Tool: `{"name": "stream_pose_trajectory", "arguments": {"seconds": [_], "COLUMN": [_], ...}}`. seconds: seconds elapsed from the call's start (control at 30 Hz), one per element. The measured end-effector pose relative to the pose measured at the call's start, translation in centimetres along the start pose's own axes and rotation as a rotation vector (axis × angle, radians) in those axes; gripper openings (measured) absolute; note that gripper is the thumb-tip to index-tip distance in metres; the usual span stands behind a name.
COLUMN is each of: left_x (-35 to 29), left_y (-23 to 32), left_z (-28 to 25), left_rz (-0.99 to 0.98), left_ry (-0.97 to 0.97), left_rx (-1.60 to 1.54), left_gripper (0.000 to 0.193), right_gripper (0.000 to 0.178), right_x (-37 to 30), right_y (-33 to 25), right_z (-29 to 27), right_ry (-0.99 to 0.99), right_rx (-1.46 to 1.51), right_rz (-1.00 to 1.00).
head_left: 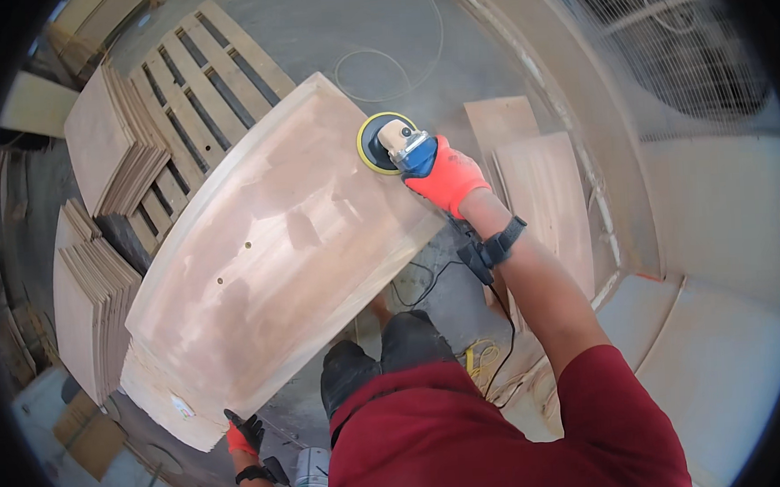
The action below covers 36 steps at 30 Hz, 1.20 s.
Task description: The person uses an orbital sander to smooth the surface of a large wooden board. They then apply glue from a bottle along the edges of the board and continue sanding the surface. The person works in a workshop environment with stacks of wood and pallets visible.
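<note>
Curved plywood panel [275, 241] — pale, matt, dusty wood — under a sander [389, 143] with yellow foam-edged pad.

A small white label [182, 406], roughly rectangular, sits on the near lower corner of the curved plywood panel [276, 249]. No packages, signs or screens show anywhere around that panel.

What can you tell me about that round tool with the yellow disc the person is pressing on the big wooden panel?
The sander is a small handheld power tool: a round yellow-rimmed pad lying flat on the curved plywood panel, near its far right edge, with a tan and blue body above. The right hand, in an orange glove, grips the body from behind. A dark cable seems to run back beneath the forearm. Whether the pad is spinning cannot be told.
</note>
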<state>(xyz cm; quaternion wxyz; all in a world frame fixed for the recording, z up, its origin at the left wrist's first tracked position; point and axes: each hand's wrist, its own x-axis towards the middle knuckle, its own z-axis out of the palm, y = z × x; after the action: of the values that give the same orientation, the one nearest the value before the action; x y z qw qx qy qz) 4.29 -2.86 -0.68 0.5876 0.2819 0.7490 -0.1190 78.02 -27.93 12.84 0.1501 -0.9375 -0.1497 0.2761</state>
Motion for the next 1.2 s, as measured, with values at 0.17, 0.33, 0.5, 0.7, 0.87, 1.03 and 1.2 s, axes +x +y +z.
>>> {"name": "stream_pose_trajectory", "arguments": {"seconds": [0.17, 0.33, 0.5, 0.7, 0.87, 1.03, 1.2], "left_x": [-0.3, -1.7, -1.5, -1.2, -0.4, -0.3, 0.3], "left_y": [-0.4, 0.0, -0.1, -0.3, -0.1, 0.2, -0.2], "left_z": [0.2, 1.5, 1.0, 1.2, 0.3, 0.0, -0.3], "left_rz": [0.038, 0.07, 0.07, 0.072, 0.052, 0.031, 0.036], "left_ry": [0.006, 0.093, 0.097, 0.081, 0.037, -0.046, -0.034], "left_rx": [-0.027, -0.079, -0.043, -0.076, -0.075, -0.065, -0.059], "left_gripper": [0.113, 0.099, 0.098, 0.1, 0.103, 0.11, 0.112], "right_gripper": [0.074, 0.073, 0.077, 0.078, 0.076, 0.078, 0.084], "right_x": [4.2, 9.5, 13.4, 10.2, 2.7, -6.2, -10.7], "right_y": [-3.8, -8.2, -12.5, -9.0, -0.5, 5.6, 9.1], "right_z": [-0.5, -0.8, -0.9, -0.5, 1.0, 1.8, 3.9], "right_ry": [0.007, 0.023, 0.001, 0.019, 0.0, -0.033, -0.024], "right_rx": [-0.055, -0.103, -0.041, -0.127, -0.092, -0.046, 0.026], "right_rz": [-0.094, -0.181, -0.188, -0.203, -0.156, -0.035, -0.003]}}
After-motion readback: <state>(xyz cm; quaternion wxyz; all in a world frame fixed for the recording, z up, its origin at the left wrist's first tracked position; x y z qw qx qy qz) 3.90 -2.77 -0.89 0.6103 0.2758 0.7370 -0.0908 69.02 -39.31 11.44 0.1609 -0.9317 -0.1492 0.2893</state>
